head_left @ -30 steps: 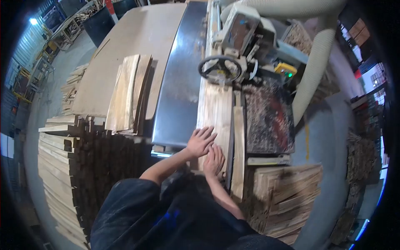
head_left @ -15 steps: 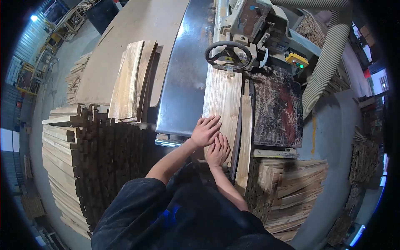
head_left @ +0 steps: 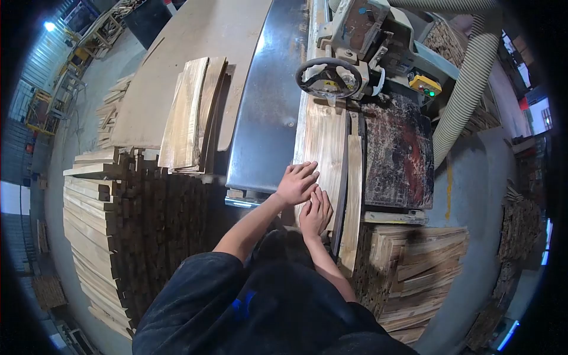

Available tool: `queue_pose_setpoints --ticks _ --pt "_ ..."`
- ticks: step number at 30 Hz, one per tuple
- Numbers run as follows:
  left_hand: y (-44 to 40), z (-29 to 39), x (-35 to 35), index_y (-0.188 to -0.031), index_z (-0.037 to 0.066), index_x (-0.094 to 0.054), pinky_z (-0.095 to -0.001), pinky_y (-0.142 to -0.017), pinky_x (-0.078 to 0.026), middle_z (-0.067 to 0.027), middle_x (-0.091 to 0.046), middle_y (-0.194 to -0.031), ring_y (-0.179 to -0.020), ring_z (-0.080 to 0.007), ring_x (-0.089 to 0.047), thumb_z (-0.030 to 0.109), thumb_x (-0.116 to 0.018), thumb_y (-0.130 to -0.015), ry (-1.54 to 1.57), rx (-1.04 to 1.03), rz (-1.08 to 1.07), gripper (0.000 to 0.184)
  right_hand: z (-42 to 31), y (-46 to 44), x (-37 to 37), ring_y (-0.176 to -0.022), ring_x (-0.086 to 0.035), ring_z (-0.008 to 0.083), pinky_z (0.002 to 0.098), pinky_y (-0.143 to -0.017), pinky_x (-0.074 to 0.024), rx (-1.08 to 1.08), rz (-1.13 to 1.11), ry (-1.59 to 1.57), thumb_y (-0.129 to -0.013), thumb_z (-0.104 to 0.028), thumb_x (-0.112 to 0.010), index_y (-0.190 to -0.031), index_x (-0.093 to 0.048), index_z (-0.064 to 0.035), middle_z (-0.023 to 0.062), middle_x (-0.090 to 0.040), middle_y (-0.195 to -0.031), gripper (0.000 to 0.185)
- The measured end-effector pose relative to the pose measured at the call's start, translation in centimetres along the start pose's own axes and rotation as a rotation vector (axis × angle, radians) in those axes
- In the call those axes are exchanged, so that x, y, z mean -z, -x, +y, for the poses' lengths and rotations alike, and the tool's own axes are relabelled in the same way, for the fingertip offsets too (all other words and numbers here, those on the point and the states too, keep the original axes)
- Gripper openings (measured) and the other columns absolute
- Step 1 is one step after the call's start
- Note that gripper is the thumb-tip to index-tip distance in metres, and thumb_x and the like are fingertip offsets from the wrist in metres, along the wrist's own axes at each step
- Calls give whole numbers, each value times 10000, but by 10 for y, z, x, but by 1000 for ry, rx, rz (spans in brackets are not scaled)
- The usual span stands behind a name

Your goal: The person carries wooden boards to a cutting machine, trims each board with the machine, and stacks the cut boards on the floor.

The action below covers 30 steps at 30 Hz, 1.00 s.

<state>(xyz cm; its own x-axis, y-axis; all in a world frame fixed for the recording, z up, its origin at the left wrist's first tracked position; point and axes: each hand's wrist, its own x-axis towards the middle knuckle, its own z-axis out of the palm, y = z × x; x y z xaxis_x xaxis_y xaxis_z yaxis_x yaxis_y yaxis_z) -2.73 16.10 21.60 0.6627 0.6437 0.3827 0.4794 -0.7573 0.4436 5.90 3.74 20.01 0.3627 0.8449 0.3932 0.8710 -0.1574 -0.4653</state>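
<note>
A wide wooden board (head_left: 324, 133) lies lengthwise on the machine bed, its far end running in beneath a black handwheel (head_left: 329, 77). My left hand (head_left: 297, 183) rests flat on the board's left part, fingers spread forward. Just behind and to the right, my right hand (head_left: 316, 214) also presses on the board near its close end, palm down with fingers stretched out. The two hands almost touch. A narrow wooden strip (head_left: 353, 195) lies along the right of the board, beyond a dark gap.
A polished metal table (head_left: 260, 127) extends on the left, with several boards (head_left: 190, 112) stacked beyond it. Tall timber piles stand at left (head_left: 89, 213) and right (head_left: 423, 266). A ribbed hose (head_left: 464, 89) and a yellow control box (head_left: 425, 84) are at the machine's right.
The whole view has shifted slightly, so everything appears a little further right. Both hands stay flat on the board; any slide of the board is too small to tell.
</note>
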Motion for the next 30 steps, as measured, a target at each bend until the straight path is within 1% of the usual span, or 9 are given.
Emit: queue_pose_setpoints --ticks 3,4,5,7,16,19,23,25,30 --pt "3 3 2 -1190 110 -635 -430 -970 -369 -113 -509 -1405 -1247 -292 -496 287 -629 -849 -18 -21 29 384 4 5 -7 -1267 -497 293 445 -1035 -364 49 58 30 -882 -110 -554 -1136 -605 -63 81 -568 -1341 264" --pt "4 4 2 -1191 107 -635 -426 -970 -369 -112 -506 -1409 -1249 -290 -497 280 -630 -849 -28 -35 53 384 3 6 -9 -1260 -502 301 449 -1030 -369 49 77 42 -897 -128 -541 -1091 -616 -57 89 -574 -1334 220" --pt "3 4 2 -1191 107 -635 -426 -970 -369 -112 -506 -1409 -1249 -290 -497 280 -630 -849 -32 -39 58 384 3 6 -11 -1260 -502 301 449 -1030 -369 53 84 40 -897 -128 -541 -1091 -616 -57 89 -574 -1334 220" --pt "3 4 2 -1190 102 -634 -418 -970 -371 -114 -505 -1411 -1252 -289 -498 273 -633 -845 -29 -41 66 385 5 7 -12 -1255 -506 293 454 -1023 -372 46 105 19 -908 -139 -553 -1019 -623 -78 80 -591 -1312 144" --pt "4 2 1 -1172 99 -631 -420 -968 -372 -112 -516 -1394 -1240 -281 -510 259 -625 -842 -21 -50 89 367 4 6 -8 -1250 -510 300 453 -1014 -380 67 111 16 -916 -156 -552 -1029 -630 -83 84 -593 -1307 155" --pt "6 0 -1 -1160 95 -646 -422 -973 -369 -118 -527 -1382 -1238 -284 -512 251 -621 -845 -8 -38 76 353 3 6 -5 -1253 -502 298 454 -1013 -379 65 78 18 -909 -151 -558 -1043 -634 -82 82 -592 -1303 170" --pt "4 -6 -3 -1134 83 -662 -425 -980 -362 -120 -554 -1353 -1232 -285 -519 240 -613 -851 59 -3 64 327 -1 2 3 -1250 -500 314 459 -1030 -366 42 16 -4 -872 -119 -572 -1042 -631 -53 105 -581 -1310 192" --pt "3 -7 -5 -1124 82 -666 -426 -978 -363 -119 -565 -1341 -1229 -285 -522 235 -612 -850 96 34 37 318 0 -2 5 -1228 -514 303 456 -1005 -383 37 -1 -12 -883 -127 -585 -1018 -643 -66 94 -597 -1285 159" --pt "2 -6 -2 -1120 78 -664 -421 -957 -379 -117 -566 -1341 -1221 -281 -530 214 -617 -843 86 18 64 312 -1 -2 3 -1225 -517 303 449 -998 -389 63 28 38 -883 -123 -583 -991 -639 -69 95 -599 -1280 133"
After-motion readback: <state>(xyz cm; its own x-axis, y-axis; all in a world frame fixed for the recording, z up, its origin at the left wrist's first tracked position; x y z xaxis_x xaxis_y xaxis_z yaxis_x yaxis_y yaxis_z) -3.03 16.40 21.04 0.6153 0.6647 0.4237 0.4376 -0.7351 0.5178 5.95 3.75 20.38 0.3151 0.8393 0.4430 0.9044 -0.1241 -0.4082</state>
